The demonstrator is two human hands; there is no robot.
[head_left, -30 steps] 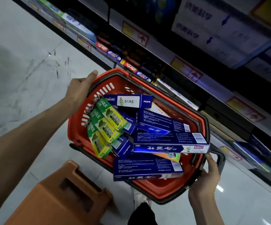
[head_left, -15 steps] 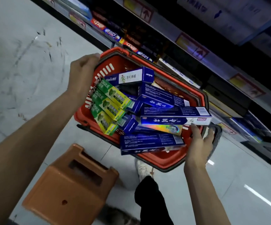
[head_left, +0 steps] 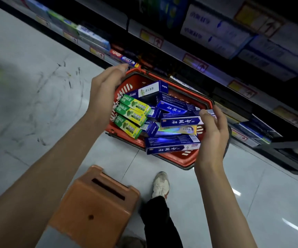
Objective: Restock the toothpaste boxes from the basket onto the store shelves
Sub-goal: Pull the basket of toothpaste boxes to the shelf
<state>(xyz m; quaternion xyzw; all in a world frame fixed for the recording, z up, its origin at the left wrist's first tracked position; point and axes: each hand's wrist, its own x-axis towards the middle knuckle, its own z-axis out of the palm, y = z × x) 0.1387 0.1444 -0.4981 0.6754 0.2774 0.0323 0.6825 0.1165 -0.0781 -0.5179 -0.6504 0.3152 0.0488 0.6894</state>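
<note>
Plainly the boxes (head_left: 162, 111) are light, stiff card, long and thin with glossy faces that could slide over one another. Each is best pinched across its narrow sides near the middle, gently, so the card does not dent. All of them lie in the red basket (head_left: 176, 159), which seems to sit on the floor (head_left: 37, 86) at the foot of the shelves (head_left: 194, 56). Three green boxes (head_left: 132, 111) lie side by side at its left wall, with blue ones heaped crosswise to the right. The top blue box (head_left: 178, 121) juts toward the right rim. The left hand (head_left: 105, 92) hovers over the far-left rim, fingers (head_left: 117, 69) nearly straight and holding nothing. The right hand (head_left: 214, 135) is at the right rim, its fingers loosely curved and empty beside that box's end. Whether they touch it I cannot tell. An orange stool (head_left: 94, 203) stands nearer.
</note>
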